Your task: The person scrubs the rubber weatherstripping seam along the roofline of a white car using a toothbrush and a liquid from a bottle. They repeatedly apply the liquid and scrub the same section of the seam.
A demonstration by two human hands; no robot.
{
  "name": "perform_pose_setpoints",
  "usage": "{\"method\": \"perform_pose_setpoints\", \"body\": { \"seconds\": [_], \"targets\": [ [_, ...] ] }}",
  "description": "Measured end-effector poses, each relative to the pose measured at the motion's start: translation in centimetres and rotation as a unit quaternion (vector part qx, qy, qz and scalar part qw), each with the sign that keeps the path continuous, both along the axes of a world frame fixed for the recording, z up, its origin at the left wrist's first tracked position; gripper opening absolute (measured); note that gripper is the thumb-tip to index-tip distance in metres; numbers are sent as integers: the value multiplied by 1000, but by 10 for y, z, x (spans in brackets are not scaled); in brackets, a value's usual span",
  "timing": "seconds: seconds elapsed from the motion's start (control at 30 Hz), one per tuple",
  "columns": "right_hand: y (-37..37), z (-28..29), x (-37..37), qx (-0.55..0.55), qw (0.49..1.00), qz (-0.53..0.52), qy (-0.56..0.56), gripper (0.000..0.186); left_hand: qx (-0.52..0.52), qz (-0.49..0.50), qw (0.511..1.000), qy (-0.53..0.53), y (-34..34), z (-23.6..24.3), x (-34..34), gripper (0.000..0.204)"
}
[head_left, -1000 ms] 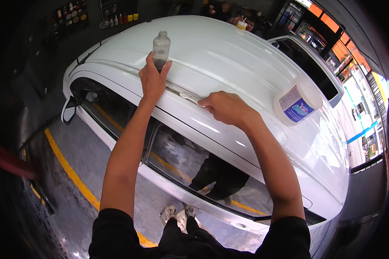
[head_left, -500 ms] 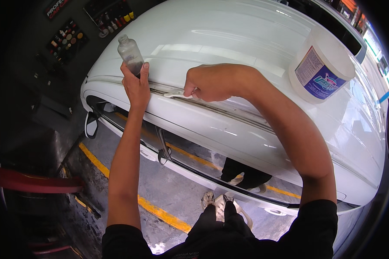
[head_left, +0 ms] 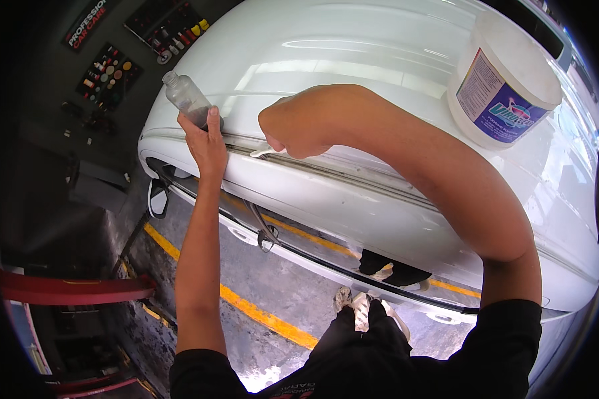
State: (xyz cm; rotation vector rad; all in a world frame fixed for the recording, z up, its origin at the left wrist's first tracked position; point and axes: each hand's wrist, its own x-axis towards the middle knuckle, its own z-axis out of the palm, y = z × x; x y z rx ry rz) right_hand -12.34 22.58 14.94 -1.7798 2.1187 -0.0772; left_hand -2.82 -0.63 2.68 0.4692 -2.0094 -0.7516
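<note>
My left hand [head_left: 205,147] is wrapped round a clear, uncapped bottle [head_left: 188,98], tilted to the left over the edge of the car's roof, with something dark in its lower part. In my right hand [head_left: 303,123] is a slim white brush [head_left: 265,152], mostly hidden under the closed fingers. Its visible end lies against the long groove [head_left: 363,176] that runs along the side of the white car roof [head_left: 353,60]. Dark grime shows in the groove. The brush's bristles cannot be made out.
On the roof to the right stands a white plastic bucket [head_left: 472,103] with a purple label. Below the roof edge are the car's side window and a mirror [head_left: 158,198]. A red metal beam [head_left: 80,289] stands at the left. My feet rest on a pale stool [head_left: 362,312].
The view has shifted slightly. My right hand has moved a little left along the groove, closer to my left hand. The bottle leans further left.
</note>
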Motion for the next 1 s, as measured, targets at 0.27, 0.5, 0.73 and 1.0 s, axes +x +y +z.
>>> {"method": "perform_pose_setpoints", "body": {
  "seconds": [0.27,0.5,0.73,1.0],
  "targets": [
    [13,12,13,14,998,7,53,12,6,3,1000,6,1,-1,4,75],
    [30,14,20,10,998,-63,19,18,19,-5,1000,3,11,2,-5,70],
    [47,-8,19,-3,995,-98,-30,39,10,-20,1000,8,7,0,-4,75],
    [98,12,0,89,993,-77,-20,28,-5,-8,1000,-4,2,-1,2,70]
  ]
}}
